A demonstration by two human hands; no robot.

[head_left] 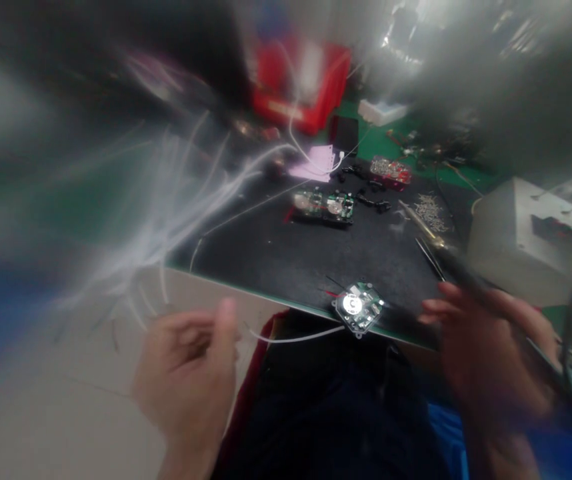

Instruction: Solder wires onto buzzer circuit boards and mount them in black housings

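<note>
My right hand (pixel 491 360), blurred, is closed round the dark handle of a soldering iron (pixel 433 235), its metal tip pointing up and left over the mat. Slim metal tweezers (pixel 430 259) show just beyond those fingers; whether they are held or lie on the mat I cannot tell. At the mat's front edge is a green circuit board (pixel 361 308) with a bright round part. A white wire (pixel 296 339) runs from it toward my left hand (pixel 189 373). That hand hangs off the table's edge with curled fingers and raised thumb; anything inside it is hidden.
Blurred white wires (pixel 166 233) spread over the table's left side. On the black mat (pixel 271 257) are more circuit boards (pixel 323 205), a pile of small metal pieces (pixel 431 212) and a small red box (pixel 390 172). A red bin (pixel 301 87) stands behind; a pale box (pixel 531 233) is at right.
</note>
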